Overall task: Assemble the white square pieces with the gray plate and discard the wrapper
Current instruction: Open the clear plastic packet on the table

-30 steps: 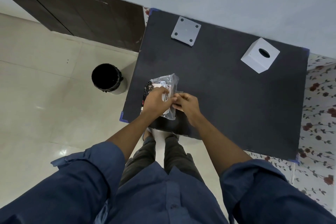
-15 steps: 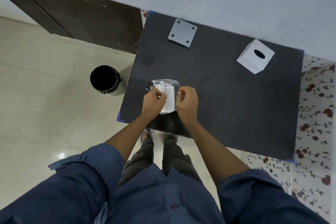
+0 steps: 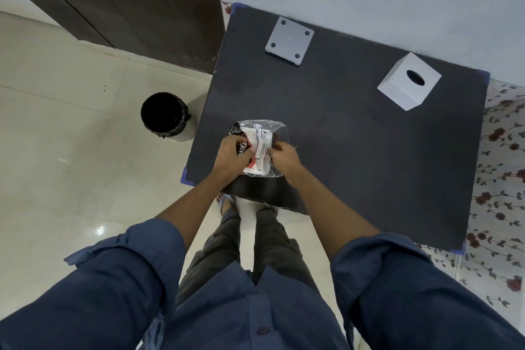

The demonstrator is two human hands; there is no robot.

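A clear plastic wrapper (image 3: 262, 145) with white, red and black contents rests on the near left part of the black table (image 3: 355, 133). My left hand (image 3: 231, 153) grips its left side and my right hand (image 3: 284, 155) pinches its right edge. The white pieces inside are partly hidden by my fingers. A gray square plate (image 3: 289, 41) with a hole near each corner lies flat at the table's far edge, well away from both hands.
A white cube-shaped tissue box (image 3: 409, 81) with an oval opening stands at the far right of the table. A black-lined bin (image 3: 164, 115) stands on the tiled floor left of the table. A dark wooden door panel (image 3: 127, 14) leans at the far left.
My two hands have drawn slightly apart on the wrapper, the left onto its left side and the right at its right edge. The package has shifted a little under them.
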